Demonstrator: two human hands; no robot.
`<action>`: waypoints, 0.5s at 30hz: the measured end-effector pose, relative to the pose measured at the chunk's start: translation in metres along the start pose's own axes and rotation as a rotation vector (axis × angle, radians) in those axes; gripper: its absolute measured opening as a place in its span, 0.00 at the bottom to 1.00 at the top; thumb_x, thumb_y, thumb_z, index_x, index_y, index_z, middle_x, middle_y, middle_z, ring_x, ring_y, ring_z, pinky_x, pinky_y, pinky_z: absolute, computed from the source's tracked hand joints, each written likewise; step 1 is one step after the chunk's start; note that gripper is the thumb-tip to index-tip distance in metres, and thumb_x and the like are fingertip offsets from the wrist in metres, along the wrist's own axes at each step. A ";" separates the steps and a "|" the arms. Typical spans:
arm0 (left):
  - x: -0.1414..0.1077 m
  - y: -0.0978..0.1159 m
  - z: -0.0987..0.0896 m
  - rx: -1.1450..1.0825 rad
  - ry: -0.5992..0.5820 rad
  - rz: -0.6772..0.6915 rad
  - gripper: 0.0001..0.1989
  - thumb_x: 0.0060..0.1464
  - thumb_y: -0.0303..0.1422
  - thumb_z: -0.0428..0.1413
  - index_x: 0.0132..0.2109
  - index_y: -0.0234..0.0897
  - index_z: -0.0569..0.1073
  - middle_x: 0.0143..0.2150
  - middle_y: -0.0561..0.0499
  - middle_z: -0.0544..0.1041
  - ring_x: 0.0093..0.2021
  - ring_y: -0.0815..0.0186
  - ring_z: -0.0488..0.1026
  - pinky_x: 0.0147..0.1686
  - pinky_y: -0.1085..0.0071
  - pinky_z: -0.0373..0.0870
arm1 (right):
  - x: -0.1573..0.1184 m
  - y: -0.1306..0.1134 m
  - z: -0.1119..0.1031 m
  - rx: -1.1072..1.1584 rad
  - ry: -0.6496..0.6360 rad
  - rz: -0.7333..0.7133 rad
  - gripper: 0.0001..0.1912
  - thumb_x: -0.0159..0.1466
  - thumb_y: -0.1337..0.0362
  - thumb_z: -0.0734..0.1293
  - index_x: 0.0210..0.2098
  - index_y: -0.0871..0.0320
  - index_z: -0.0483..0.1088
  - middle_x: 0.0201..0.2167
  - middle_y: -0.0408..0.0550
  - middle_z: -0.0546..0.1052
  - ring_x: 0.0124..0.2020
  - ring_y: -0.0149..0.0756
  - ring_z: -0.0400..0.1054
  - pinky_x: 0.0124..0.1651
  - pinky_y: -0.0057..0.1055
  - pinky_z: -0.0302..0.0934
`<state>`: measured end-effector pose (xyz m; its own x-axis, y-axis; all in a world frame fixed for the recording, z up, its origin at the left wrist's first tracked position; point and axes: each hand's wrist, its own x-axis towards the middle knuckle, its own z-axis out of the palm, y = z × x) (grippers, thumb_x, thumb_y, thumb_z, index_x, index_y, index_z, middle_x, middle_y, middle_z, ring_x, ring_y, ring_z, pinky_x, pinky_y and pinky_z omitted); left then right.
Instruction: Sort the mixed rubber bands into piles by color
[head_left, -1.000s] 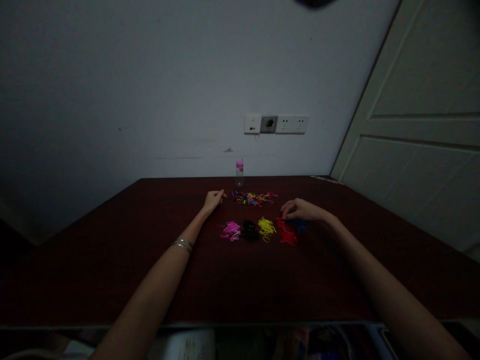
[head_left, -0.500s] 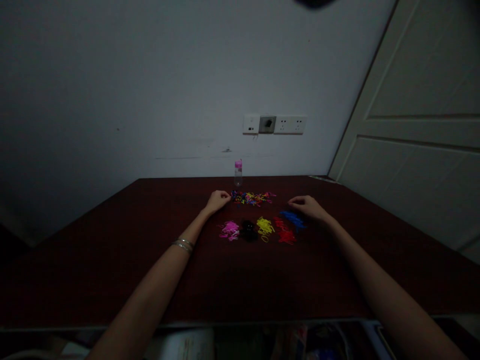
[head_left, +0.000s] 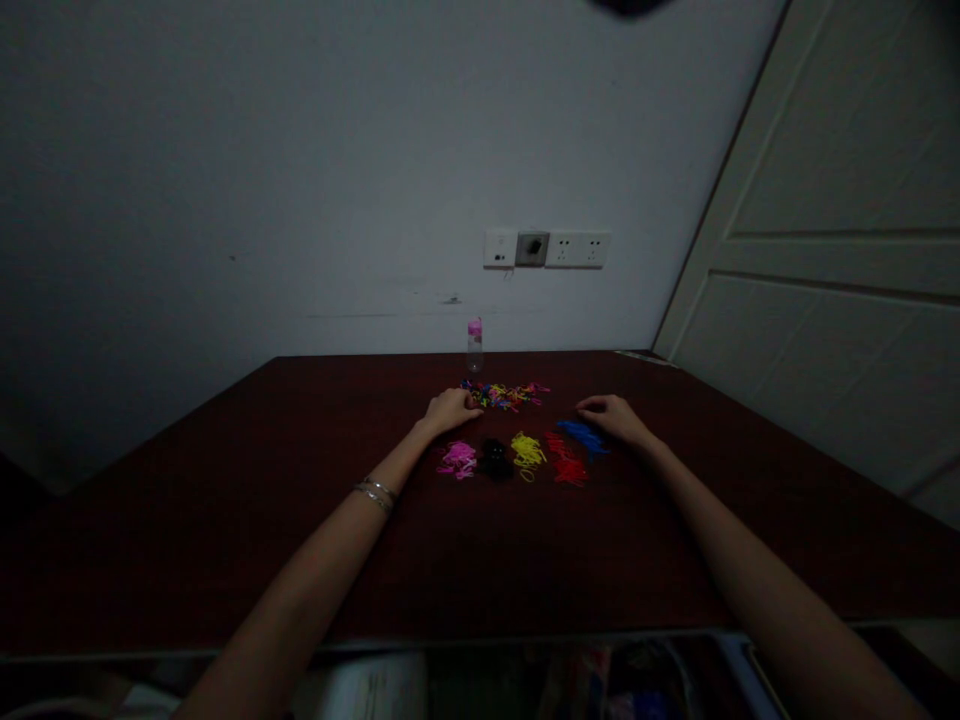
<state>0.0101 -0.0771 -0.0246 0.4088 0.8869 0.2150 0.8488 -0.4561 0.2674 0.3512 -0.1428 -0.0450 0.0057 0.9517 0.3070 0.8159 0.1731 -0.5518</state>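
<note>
A mixed heap of small coloured bands [head_left: 506, 396] lies at the middle back of the table. In front of it are separate piles: pink [head_left: 458, 459], black [head_left: 496, 459], yellow [head_left: 528, 452], red [head_left: 568, 462] and blue [head_left: 584, 437]. My left hand [head_left: 450, 408] is at the front left edge of the mixed heap, fingers pressed together; whatever they pinch is too small to make out. Just behind the blue pile, my right hand [head_left: 611, 414] has thumb and fingertips together, and anything between them cannot be made out.
A clear bottle with a pink top [head_left: 475, 345] stands upright behind the heap, near the wall. Sockets [head_left: 547, 249] are on the wall. A white door [head_left: 832, 300] is at the right. Below the dark red table's [head_left: 225, 520] front edge, various items show.
My left hand has moved a little right and toward me, along the near side of the mixed heap. My right hand has stayed nearly in place.
</note>
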 end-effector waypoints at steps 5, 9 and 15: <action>0.001 -0.005 0.001 -0.049 0.002 0.010 0.09 0.48 0.35 0.52 0.34 0.38 0.75 0.35 0.48 0.76 0.35 0.64 0.71 0.32 0.74 0.62 | -0.001 -0.001 -0.001 0.001 0.001 0.006 0.14 0.54 0.62 0.63 0.35 0.60 0.76 0.36 0.49 0.78 0.38 0.39 0.72 0.43 0.32 0.63; 0.004 -0.006 0.002 -0.143 0.022 0.035 0.09 0.47 0.33 0.53 0.33 0.37 0.76 0.32 0.48 0.76 0.32 0.65 0.70 0.30 0.74 0.62 | 0.000 -0.002 -0.003 0.007 -0.007 0.006 0.13 0.54 0.62 0.63 0.35 0.59 0.76 0.36 0.49 0.78 0.38 0.40 0.72 0.44 0.33 0.63; 0.012 0.027 -0.003 -0.331 0.085 0.108 0.11 0.45 0.34 0.54 0.33 0.34 0.78 0.28 0.49 0.75 0.29 0.67 0.68 0.31 0.74 0.62 | 0.002 0.000 -0.002 -0.002 -0.004 0.008 0.13 0.54 0.62 0.63 0.35 0.59 0.76 0.36 0.49 0.78 0.38 0.39 0.72 0.44 0.32 0.63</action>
<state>0.0367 -0.0790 -0.0120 0.4493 0.8292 0.3327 0.6420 -0.5586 0.5252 0.3528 -0.1418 -0.0430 0.0096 0.9541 0.2993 0.8171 0.1650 -0.5524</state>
